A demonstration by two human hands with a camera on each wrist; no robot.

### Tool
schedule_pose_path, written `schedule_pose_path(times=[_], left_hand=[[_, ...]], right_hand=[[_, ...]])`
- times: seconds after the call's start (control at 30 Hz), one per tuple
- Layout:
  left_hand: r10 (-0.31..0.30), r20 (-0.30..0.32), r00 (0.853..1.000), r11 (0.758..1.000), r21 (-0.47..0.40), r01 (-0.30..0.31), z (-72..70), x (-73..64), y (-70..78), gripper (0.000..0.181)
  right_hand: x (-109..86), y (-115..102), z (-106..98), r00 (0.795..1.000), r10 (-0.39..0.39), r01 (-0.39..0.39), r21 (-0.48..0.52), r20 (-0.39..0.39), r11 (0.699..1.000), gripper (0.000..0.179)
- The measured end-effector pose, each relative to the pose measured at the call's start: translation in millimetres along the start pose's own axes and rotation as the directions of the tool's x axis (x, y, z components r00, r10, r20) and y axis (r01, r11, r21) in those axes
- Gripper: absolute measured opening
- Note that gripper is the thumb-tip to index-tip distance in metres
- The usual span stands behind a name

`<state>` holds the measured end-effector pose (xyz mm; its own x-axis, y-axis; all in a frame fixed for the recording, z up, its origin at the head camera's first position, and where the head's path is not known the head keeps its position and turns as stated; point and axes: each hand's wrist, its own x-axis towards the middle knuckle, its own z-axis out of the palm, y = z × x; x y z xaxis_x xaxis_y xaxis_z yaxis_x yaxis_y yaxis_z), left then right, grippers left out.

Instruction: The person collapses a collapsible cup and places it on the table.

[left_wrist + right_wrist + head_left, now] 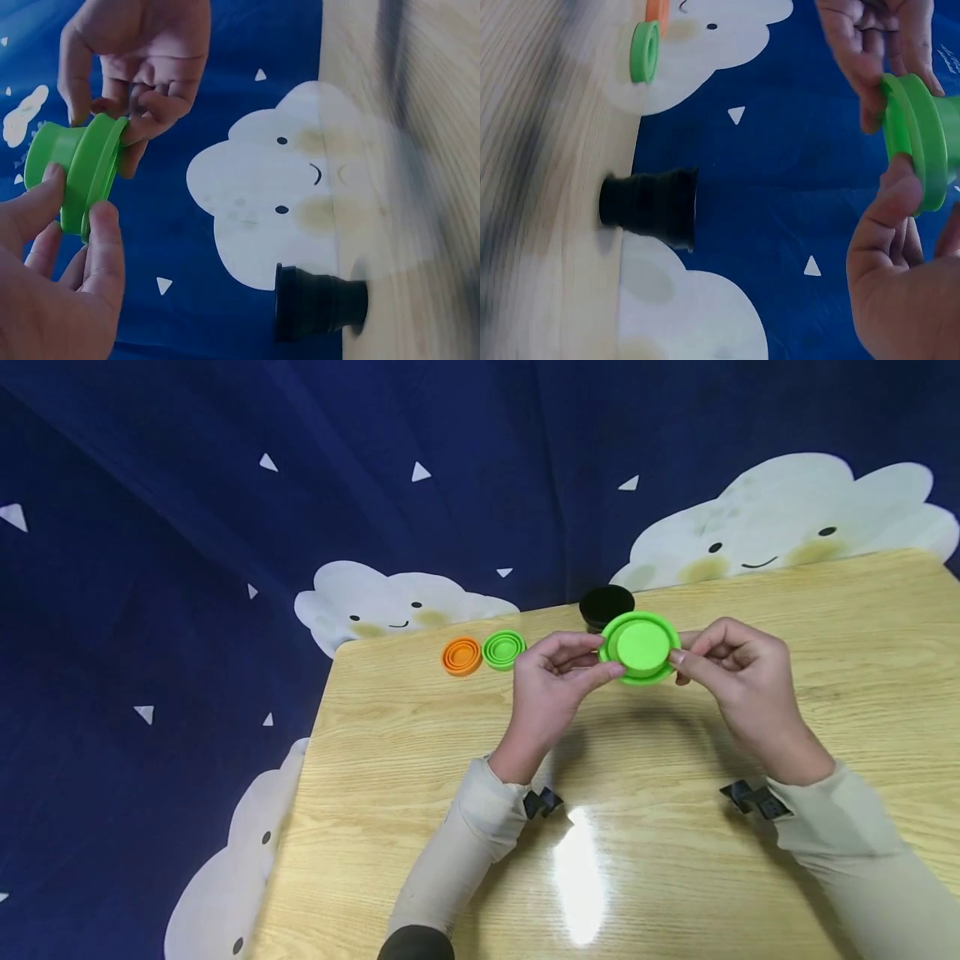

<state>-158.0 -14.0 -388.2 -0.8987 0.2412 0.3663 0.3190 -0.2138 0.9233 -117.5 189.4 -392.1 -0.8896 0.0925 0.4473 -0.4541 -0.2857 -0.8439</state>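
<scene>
Both hands hold a green collapsible cup (641,647) up over the table, its round base facing the head camera. My left hand (547,693) pinches its left side between thumb and fingers. On the opposite side, my right hand (757,693) grips the rim, thumb on the near face. Seen side-on in the left wrist view, the green cup (79,176) is partly drawn out, with a narrower section standing out from the wide rim. Beyond the hands stands a black collapsible cup (606,603), stretched to a tapered shape in the right wrist view.
A flattened orange collapsible cup (461,657) and a second, flattened green cup (503,649) lie side by side near the far edge of the wooden table (390,760). Behind it hangs a dark blue curtain (465,435) with clouds and white triangles.
</scene>
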Motion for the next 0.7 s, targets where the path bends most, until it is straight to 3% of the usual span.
schedule_pose_path(times=[0.23, 0.7], left_hand=[[-0.122, -0.004, 0.993, 0.985, -0.124, 0.12, 1.7, -0.9, -1.4, 0.037], [-0.179, -0.001, 0.984, 0.959, -0.225, 0.174, 2.6, 0.1, 0.4, 0.04]], right_hand=[[-0.1, -1.3, 1.1, 0.988, 0.154, -0.153, 0.179, 0.007, 0.972, 0.022], [2.7, 2.9, -2.5, 0.986, 0.135, -0.157, 0.269, 0.097, 0.95, 0.049]])
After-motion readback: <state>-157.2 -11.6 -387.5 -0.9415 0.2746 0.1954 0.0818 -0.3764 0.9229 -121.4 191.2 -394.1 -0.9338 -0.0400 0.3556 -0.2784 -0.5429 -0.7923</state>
